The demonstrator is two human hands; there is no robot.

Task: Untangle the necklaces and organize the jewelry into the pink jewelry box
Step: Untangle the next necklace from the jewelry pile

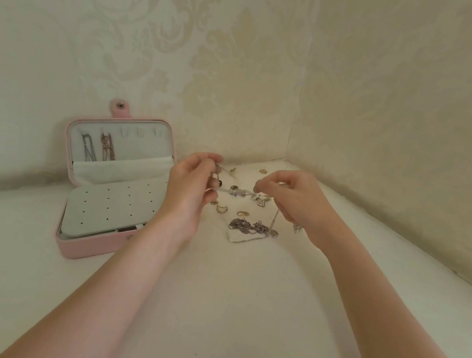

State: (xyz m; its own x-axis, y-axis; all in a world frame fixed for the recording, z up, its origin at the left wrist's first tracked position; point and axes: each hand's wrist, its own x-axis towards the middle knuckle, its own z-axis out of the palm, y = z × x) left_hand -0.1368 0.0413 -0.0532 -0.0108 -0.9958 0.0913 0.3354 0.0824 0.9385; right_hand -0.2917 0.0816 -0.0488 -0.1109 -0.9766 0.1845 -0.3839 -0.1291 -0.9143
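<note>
Centrally, a beaded bracelet (237, 193) stretched between left hand (193, 184) and right hand (291, 195), each grip pinching an end. Below it, tangled necklaces (247, 226) and rings (243, 213) on the white bench (207, 313). Pink jewelry box (88, 243) open, frame left.

Domestic interior, likely a bedroom or dressing corner. Evidence: cream damask wallpaper (190, 32) on two walls meeting at a corner right of centre; plain white tabletop (224, 301) (lower half of frame); pink jewelry box (109, 189) standing open at left; loose rings and chains (247, 227) scattered at centre.
</note>
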